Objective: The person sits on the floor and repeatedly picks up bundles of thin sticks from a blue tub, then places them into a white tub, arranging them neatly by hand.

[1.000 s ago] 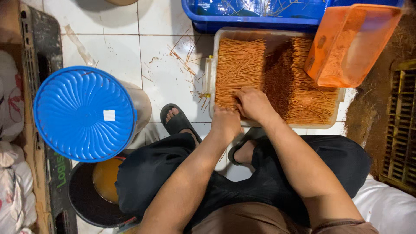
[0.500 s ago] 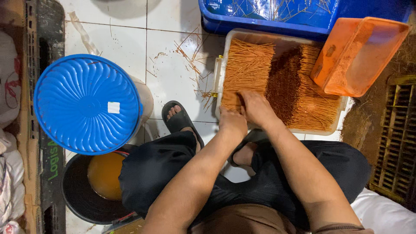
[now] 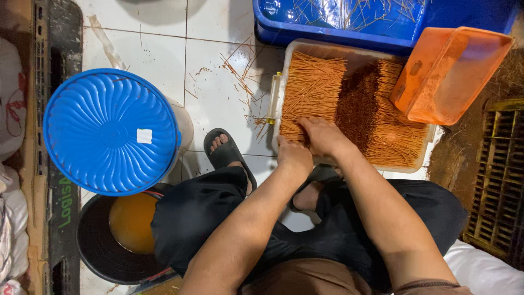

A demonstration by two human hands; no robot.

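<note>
Head view, looking straight down, takes in a white tiled floor (image 3: 218,98) with thin loose sticks scattered over it. Along the top edge sits a big blue tub (image 3: 338,27) holding a few stray sticks. At the left a round blue ribbed lid (image 3: 109,131) covers a pale bucket, and just below it a black bucket (image 3: 103,251) holds an orange-brown liquid. A brown slatted crate (image 3: 499,186) stands at the right edge.

Directly in front of the seated person lies a clear plastic tray (image 3: 275,98), its far edge tucked close to the blue tub. It is packed with thin sticks (image 3: 314,87) laid side by side, pale orange at the left and a darker reddish-brown band (image 3: 360,104) through the middle. An orange plastic container (image 3: 453,74) leans tilted over the tray's right far corner.

Black trousers cover the person's knees, and a foot in a black sandal (image 3: 226,153) rests on the tile just left of the tray.

Both hands meet at the tray's near edge. The left hand (image 3: 293,155) is curled at the near-left corner, fingers bent down onto the stick ends; whether it grips any cannot be told. The right hand (image 3: 323,136) lies just beside it, touching it, palm down and fingers closed over the near ends of the pale sticks, pressing on the bundle.
</note>
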